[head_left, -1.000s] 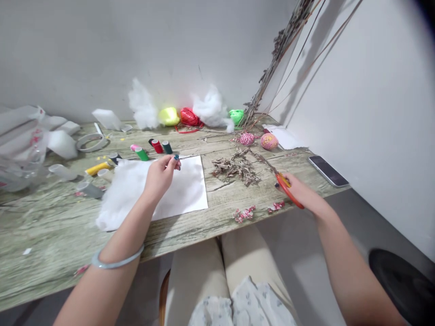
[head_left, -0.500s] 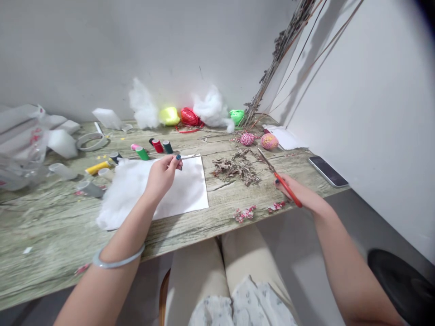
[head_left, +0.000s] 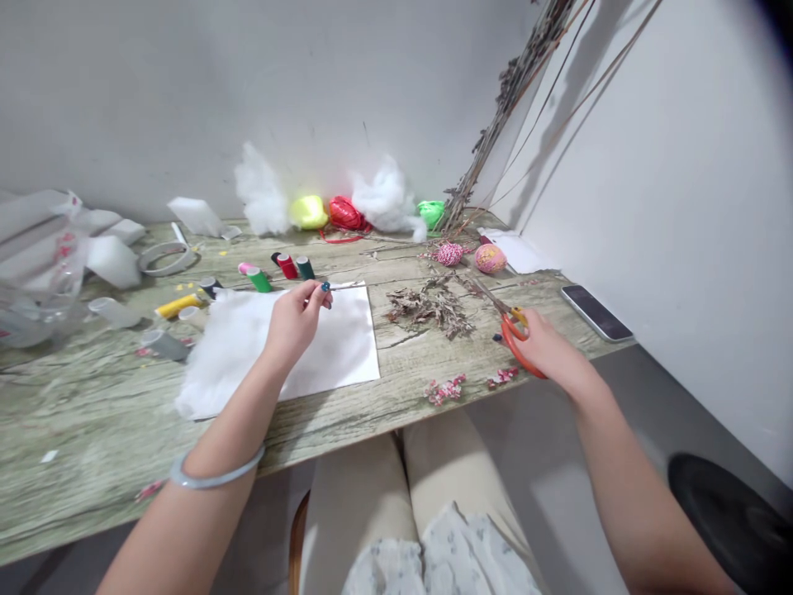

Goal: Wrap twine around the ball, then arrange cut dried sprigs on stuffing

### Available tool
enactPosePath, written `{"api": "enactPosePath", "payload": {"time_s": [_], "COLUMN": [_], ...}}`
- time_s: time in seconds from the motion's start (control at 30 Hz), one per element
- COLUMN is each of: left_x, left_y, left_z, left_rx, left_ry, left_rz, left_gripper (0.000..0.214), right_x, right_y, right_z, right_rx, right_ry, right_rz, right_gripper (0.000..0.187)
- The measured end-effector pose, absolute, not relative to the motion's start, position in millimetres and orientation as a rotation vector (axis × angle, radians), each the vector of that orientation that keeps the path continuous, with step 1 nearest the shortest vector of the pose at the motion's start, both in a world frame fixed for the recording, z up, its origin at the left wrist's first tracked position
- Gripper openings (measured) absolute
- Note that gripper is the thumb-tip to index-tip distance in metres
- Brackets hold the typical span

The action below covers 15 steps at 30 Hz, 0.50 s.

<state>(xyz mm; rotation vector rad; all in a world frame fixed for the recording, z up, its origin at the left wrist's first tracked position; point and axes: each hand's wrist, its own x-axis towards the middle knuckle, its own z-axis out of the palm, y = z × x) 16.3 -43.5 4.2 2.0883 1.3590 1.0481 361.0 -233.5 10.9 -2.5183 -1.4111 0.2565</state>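
My left hand [head_left: 296,318] is closed in a pinch above a white sheet [head_left: 334,359], which has fluffy white stuffing [head_left: 214,351] spread over its left part. A thin, dark twig [head_left: 347,287] sticks out to the right from its fingertips. At the table's right front, my right hand [head_left: 551,347] grips a pair of scissors [head_left: 517,345] by the orange handles; the blades point away to the upper left. Between the hands lies a loose heap of dry grey-brown plant bits [head_left: 434,307]. Small pink-and-white flower sprigs [head_left: 444,390] rest near the front edge.
Thread spools [head_left: 258,281] and a tape roll [head_left: 167,259] are at the left. Tufts of stuffing [head_left: 384,194], a red string ball [head_left: 348,213] and tall dry stems [head_left: 489,132] line the back wall. At the right are a pink-yellow ball [head_left: 491,259] and a phone [head_left: 595,312].
My right hand has turned the scissors, so their handle loops now show and the blades tip slightly down. My left hand stays in place with the twig.
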Motion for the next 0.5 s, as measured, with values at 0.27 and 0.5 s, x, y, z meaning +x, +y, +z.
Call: {"api": "enactPosePath", "payload": {"time_s": [0.27, 0.5], "left_x": [16.4, 16.5], "left_y": [-45.3, -45.7], "left_z": [6.6, 5.9], "left_rx": [2.121, 2.172], "left_ry": [1.356, 1.294], "left_rz": [1.049, 1.038], "left_gripper": [0.027, 0.029], "right_x": [362.2, 364.4], "right_y": [-231.2, -229.9], "right_z": [10.3, 11.1], "right_rx": [-2.54, -2.469], "right_ry": [-1.425, -1.436], "right_rz": [0.292, 0.274], "right_gripper": [0.044, 0.038]}}
